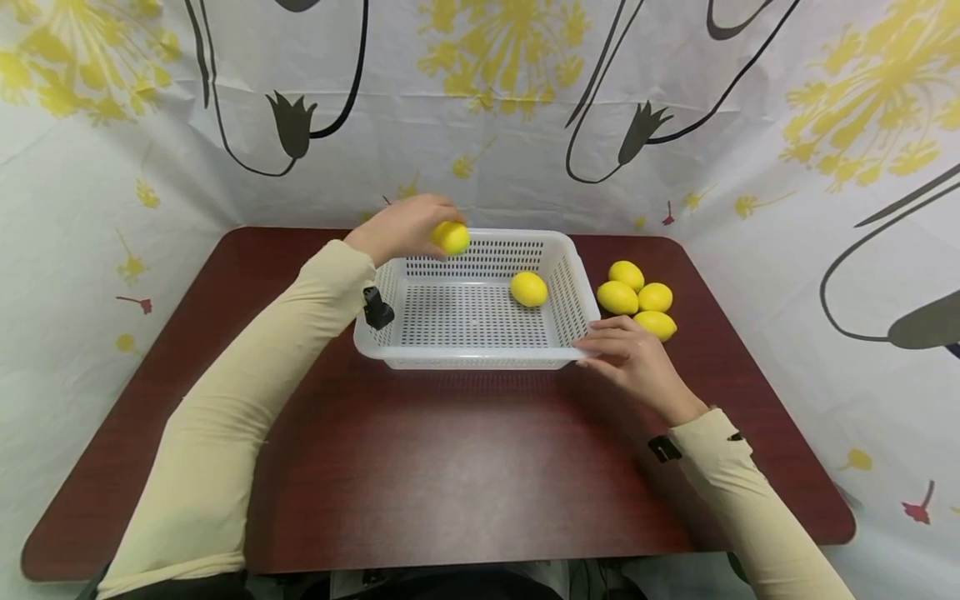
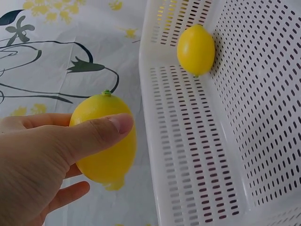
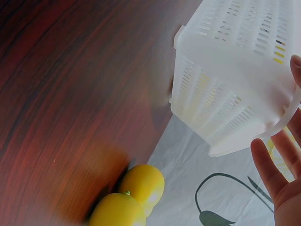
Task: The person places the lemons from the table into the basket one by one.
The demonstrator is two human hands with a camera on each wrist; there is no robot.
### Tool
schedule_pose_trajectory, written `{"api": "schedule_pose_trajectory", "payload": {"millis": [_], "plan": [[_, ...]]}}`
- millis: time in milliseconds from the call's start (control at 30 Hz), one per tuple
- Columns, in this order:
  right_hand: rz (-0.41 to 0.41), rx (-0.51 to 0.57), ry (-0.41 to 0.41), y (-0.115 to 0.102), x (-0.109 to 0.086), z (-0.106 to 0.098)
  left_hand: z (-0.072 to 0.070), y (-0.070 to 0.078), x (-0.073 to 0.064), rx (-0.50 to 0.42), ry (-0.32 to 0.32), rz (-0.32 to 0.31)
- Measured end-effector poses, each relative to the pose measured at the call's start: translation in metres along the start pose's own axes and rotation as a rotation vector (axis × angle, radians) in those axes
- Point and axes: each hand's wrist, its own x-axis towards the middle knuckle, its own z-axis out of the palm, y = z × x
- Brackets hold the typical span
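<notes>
My left hand (image 1: 408, 227) holds a yellow lemon (image 2: 106, 148) between thumb and fingers, above the back rim of a white perforated plastic basket (image 1: 480, 358). Inside that basket, toward its right side, lies another lemon (image 1: 528, 289). My right hand (image 1: 633, 362) grips the basket's rim at the front right corner. In the right wrist view the rim passes between the thumb and the fingers (image 3: 268, 165). Part of the right hand is cut off there by the frame's edge.
Several lemons (image 1: 617, 297) sit in a cluster on the dark red-brown table (image 1: 465, 467), right of the basket, close beyond my right hand. A patterned white cloth (image 1: 480, 167) hangs behind the table and along its sides.
</notes>
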Motion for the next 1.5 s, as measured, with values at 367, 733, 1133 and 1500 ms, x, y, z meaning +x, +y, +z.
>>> {"api": "schedule_pose_trajectory", "payload": {"millis": [367,733,1133,1500], "plan": [[-0.007,0.021,0.009,0.002,0.0,0.001,0.01,0.004,0.013,-0.001,-0.002,0.037],[-0.005,0.025,0.009,0.003,-0.002,0.002,0.021,0.013,0.026,-0.012,-0.043,0.044],[-0.017,0.046,0.017,0.005,-0.002,0.003,0.035,0.017,0.042,-0.043,-0.055,0.05],[-0.018,0.056,0.028,0.005,-0.002,0.004,0.045,0.022,0.049,-0.076,-0.098,0.041]]}}
